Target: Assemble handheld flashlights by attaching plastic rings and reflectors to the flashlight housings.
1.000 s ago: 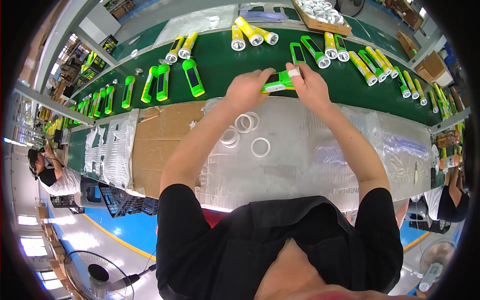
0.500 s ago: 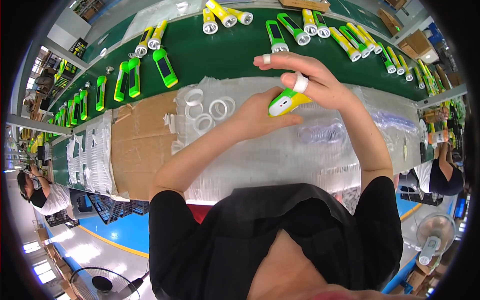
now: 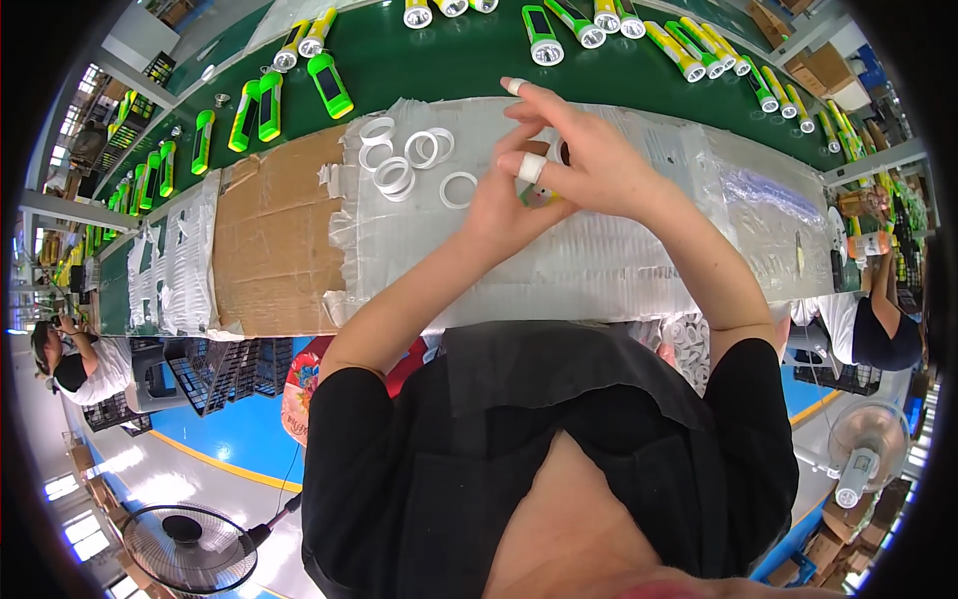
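Observation:
My left hand [image 3: 504, 205] is closed around a green and yellow flashlight, of which only a small green-yellow patch [image 3: 540, 197] shows between the hands. Over it curves my right hand [image 3: 599, 160], with white tape on the thumb and index finger. Its index finger reaches out while the thumb lies across the left hand; the fingers look wrapped round the flashlight's far end, mostly hidden from me. Several white rings [image 3: 394, 178] lie to the left of my hands on the plastic-covered cardboard. One single ring [image 3: 459, 190] rests right beside my left hand.
Several finished-looking flashlights [image 3: 544, 38] lie across the green bench [image 3: 429, 65] beyond. Green flashlight bodies [image 3: 269, 105] stand at the left. Clear plastic discs [image 3: 768, 195] lie at the right. Brown cardboard [image 3: 279, 240] covers the left. White pieces [image 3: 689, 344] are heaped below the bench edge.
The view has tipped, so the bench sits higher in the picture. My hands have drawn together, with the right thumb now over the left hand, and the flashlight is more hidden.

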Demonstrator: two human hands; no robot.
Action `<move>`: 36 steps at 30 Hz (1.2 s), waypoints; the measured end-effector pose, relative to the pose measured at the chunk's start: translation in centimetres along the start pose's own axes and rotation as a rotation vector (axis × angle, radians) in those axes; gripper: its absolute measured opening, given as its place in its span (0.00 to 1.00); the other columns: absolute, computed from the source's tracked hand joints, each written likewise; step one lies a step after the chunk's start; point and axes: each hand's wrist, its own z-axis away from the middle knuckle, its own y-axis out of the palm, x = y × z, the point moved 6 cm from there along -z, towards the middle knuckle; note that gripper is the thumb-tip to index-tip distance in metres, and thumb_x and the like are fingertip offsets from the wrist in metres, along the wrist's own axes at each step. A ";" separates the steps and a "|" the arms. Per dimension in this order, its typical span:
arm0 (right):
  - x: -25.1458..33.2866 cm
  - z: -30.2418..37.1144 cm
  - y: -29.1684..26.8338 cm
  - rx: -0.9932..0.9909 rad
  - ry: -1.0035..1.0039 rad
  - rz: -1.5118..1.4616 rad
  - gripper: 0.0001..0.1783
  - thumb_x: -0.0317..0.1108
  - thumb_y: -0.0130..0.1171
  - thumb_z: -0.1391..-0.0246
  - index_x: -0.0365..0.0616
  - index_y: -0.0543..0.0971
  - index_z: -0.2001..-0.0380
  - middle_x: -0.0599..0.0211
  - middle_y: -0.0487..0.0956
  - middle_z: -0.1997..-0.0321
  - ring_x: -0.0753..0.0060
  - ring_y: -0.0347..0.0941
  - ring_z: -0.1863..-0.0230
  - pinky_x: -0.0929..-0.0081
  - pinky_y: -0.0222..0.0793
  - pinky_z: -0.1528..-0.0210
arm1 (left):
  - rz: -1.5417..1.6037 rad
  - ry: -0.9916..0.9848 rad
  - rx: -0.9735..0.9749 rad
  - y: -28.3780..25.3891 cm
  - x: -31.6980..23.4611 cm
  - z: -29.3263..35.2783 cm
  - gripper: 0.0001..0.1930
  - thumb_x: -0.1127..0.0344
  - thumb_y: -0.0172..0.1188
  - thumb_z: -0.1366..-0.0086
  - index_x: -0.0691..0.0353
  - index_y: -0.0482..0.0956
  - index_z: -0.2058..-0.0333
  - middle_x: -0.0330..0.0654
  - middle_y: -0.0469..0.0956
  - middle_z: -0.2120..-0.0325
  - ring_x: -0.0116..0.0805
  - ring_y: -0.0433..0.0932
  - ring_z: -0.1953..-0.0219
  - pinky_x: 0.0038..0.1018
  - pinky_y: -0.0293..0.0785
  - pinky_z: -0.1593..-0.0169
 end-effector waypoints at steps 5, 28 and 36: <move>-0.2 -0.2 0.4 -0.094 0.046 -0.201 0.41 0.49 0.61 0.43 0.49 0.57 0.32 0.52 0.70 0.38 0.57 0.69 0.39 0.64 0.70 0.45 | -0.096 0.361 -0.234 -2.0 -3.0 0.8 0.39 0.66 0.75 0.51 0.62 0.63 0.41 0.46 0.74 0.50 0.43 0.79 0.53 0.34 0.79 0.57; 3.1 0.7 -3.5 -0.093 -0.330 0.372 0.27 0.55 0.65 0.61 0.38 0.77 0.75 0.56 0.78 0.72 0.55 0.78 0.69 0.62 0.73 0.67 | -0.155 0.302 -0.067 -3.5 -4.3 0.1 0.22 0.77 0.72 0.53 0.58 0.80 0.57 0.42 0.79 0.60 0.37 0.79 0.58 0.28 0.76 0.56; 1.9 -0.1 -2.9 0.158 0.161 0.596 0.21 0.48 0.64 0.57 0.38 0.78 0.73 0.58 0.79 0.67 0.54 0.78 0.66 0.62 0.72 0.65 | -0.201 0.297 -0.044 -3.6 -4.2 -0.4 0.20 0.75 0.73 0.52 0.59 0.80 0.58 0.42 0.79 0.60 0.36 0.79 0.58 0.28 0.77 0.56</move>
